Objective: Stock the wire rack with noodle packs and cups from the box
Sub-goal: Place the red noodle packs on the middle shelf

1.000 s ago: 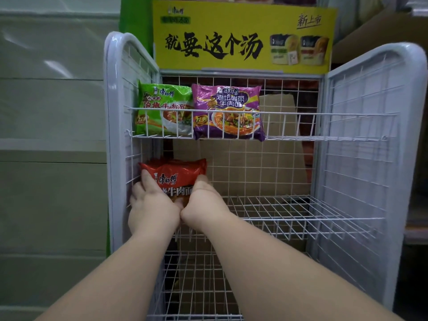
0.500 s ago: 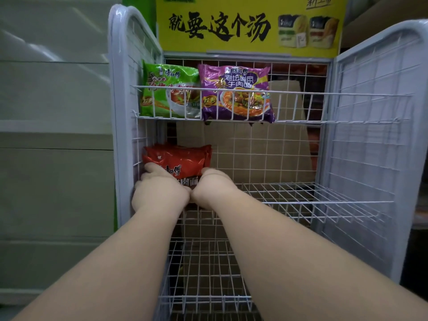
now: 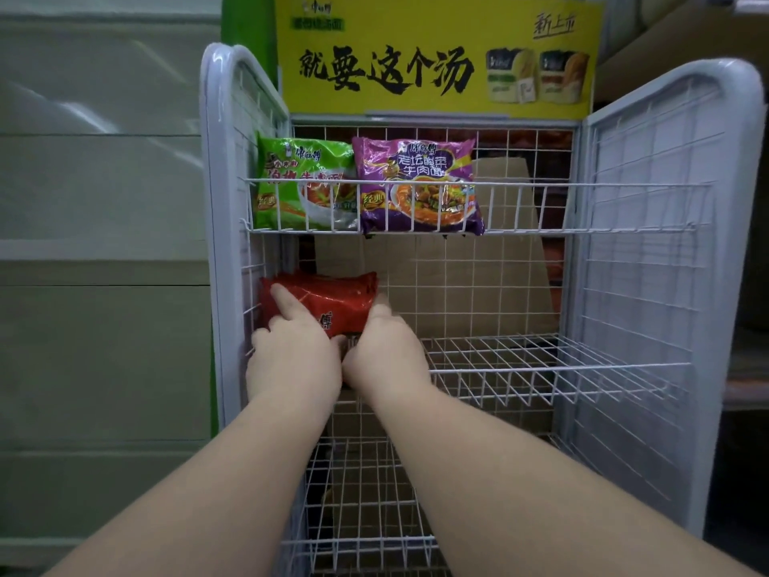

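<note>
A red noodle pack (image 3: 337, 295) stands upright at the left end of the white wire rack's middle shelf (image 3: 541, 370). My left hand (image 3: 291, 360) presses a straight index finger on the pack's front, and its other fingers lie by the rack's left side. My right hand (image 3: 385, 354) holds the pack's lower right edge; its thumb is hidden. On the top shelf (image 3: 582, 186) a green noodle pack (image 3: 303, 181) and a purple noodle pack (image 3: 416, 181) stand side by side at the left. The box is out of view.
A yellow sign (image 3: 437, 56) tops the rack. Brown cardboard (image 3: 478, 285) shows behind the back grid. A lower wire shelf (image 3: 374, 518) lies under my forearms. The rack's white side panels (image 3: 649, 264) close it in left and right. A pale wall is at the left.
The camera has tilted, so the rack sits lower in view. My left index finger has stretched up onto the red pack's front. The pack stays at the left end of the middle shelf.
</note>
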The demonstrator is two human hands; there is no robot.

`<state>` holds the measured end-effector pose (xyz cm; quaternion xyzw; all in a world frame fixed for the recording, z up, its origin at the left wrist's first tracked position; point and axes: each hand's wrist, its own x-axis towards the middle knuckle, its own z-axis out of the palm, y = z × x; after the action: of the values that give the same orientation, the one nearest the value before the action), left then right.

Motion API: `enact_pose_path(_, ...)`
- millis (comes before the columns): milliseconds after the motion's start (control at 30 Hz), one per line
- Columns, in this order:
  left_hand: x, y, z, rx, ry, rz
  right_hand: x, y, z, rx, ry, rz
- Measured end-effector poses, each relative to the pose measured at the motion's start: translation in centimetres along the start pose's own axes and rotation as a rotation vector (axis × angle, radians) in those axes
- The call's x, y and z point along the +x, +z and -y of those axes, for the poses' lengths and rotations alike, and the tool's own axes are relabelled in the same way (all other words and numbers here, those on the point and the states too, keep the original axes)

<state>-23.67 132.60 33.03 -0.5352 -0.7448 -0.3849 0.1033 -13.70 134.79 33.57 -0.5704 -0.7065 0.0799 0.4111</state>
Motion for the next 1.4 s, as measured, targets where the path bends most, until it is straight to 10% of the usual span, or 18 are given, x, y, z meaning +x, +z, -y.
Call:
enact_pose_path(200,-6.2,-0.2,1.2,-0.114,0.186,-0.104,-5.7,0.2,-3.5,0.189,-0.331,-0.303)
enact_pose_path(400,-13.7,1.8,1.3,-0.34,0.204,0.035,-13.2,-0.1,-8.5,0.243,-0.217,-0.305)
enact_pose_path(1400,-47.1,14.4,5.1,-0.35,-0.093,1.167,-44.6,0.3,-31.2,-0.075,0.458,0.43)
